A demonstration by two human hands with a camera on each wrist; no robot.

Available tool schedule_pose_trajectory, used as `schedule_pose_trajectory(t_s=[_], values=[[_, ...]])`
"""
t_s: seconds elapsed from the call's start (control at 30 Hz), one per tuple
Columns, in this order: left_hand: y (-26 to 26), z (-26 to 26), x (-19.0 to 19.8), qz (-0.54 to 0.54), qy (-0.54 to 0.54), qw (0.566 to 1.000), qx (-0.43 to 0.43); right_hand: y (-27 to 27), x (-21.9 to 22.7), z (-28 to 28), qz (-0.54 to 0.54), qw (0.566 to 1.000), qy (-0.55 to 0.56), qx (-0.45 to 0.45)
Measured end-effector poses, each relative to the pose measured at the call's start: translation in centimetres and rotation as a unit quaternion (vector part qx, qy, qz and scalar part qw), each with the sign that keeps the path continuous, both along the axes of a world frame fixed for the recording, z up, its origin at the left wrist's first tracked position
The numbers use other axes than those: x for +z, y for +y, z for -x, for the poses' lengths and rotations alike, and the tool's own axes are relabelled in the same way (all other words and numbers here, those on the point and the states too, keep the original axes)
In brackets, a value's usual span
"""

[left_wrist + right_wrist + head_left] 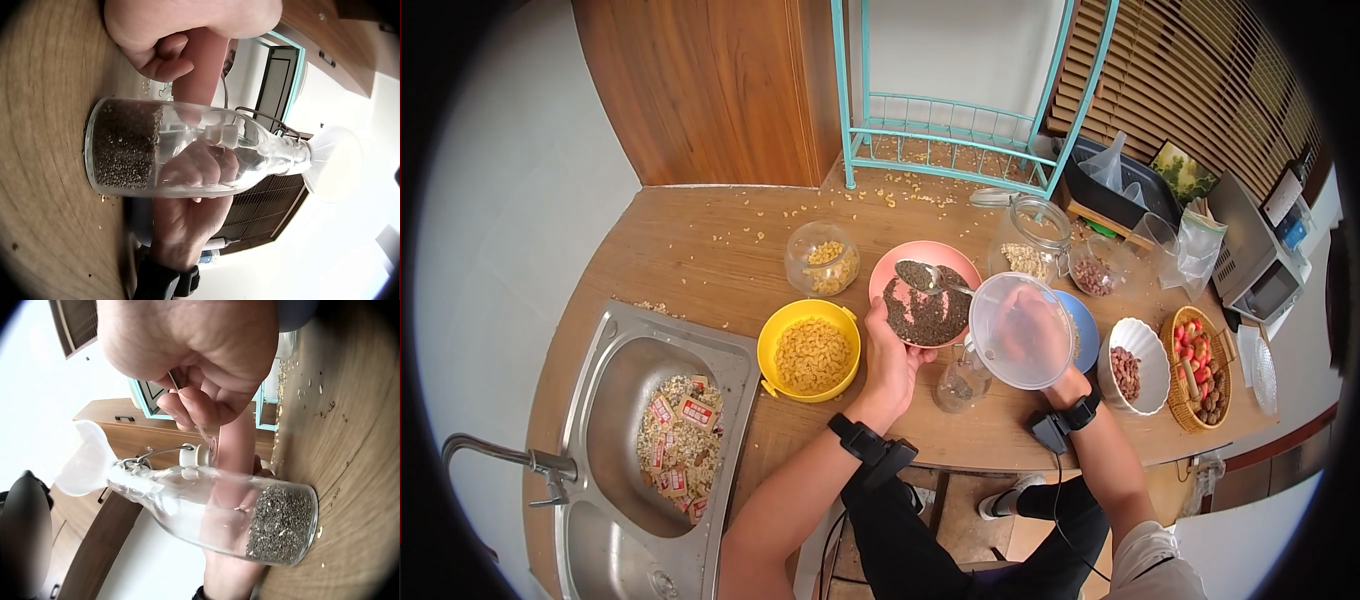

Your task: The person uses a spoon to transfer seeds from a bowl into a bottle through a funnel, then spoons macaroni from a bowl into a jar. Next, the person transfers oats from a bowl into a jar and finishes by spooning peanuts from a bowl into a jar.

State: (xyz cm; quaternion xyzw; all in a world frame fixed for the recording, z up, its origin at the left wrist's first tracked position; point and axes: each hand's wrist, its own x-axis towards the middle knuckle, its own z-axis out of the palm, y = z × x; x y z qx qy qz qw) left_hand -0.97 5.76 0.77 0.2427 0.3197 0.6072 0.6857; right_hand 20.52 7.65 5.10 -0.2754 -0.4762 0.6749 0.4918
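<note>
My left hand (888,368) grips the near edge of a pink bowl (892,262) that holds small dark seeds (940,325). My right hand (194,356) pinches the handle of a metal spoon (918,277). The spoon's bowl carries seeds and lies over the pink bowl. A clear glass bottle (194,506) with a swing-top stopper (194,456) stands upright on the counter between my hands, its lower part filled with the same seeds. A translucent funnel (1010,345) sits in its neck and overlaps my right hand in the head view.
Left are a yellow bowl (770,335) of cashew-shaped pieces, a glass jar (800,255) and the sink (740,400). Right stand another jar (1040,215), a blue plate (1087,335), a white bowl (1155,365) and a basket (1175,400). A turquoise rack (950,135) stands behind.
</note>
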Motion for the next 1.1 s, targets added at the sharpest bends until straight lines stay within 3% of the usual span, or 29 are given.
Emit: schedule_pose_trajectory(t_s=[0.37, 0.7, 0.77, 1.07, 1.1], values=[[-0.3, -0.5, 1.5, 0.015, -0.039, 0.998, 0.037, 0.2, -0.2, -0.4, 0.025, 1.0, 0.004, 0.013], [-0.3, -0.4, 1.3, 0.01, -0.035, 0.999, 0.033, -0.2, 0.4, 0.0, 0.003, 0.999, -0.034, -0.011], [-0.1, 0.0, 0.6, -0.007, 0.002, 1.0, 0.0, -0.1, 0.1, -0.1, 0.0, 0.999, -0.044, -0.006], [-0.1, 0.0, 0.4, -0.009, 0.004, 1.0, -0.006, 0.2, -0.2, -0.4, -0.022, 0.997, -0.051, -0.049], [-0.1, 0.0, 0.4, -0.011, 0.004, 1.0, -0.008, -0.2, 0.3, -0.3, 0.001, 0.995, -0.051, -0.084]])
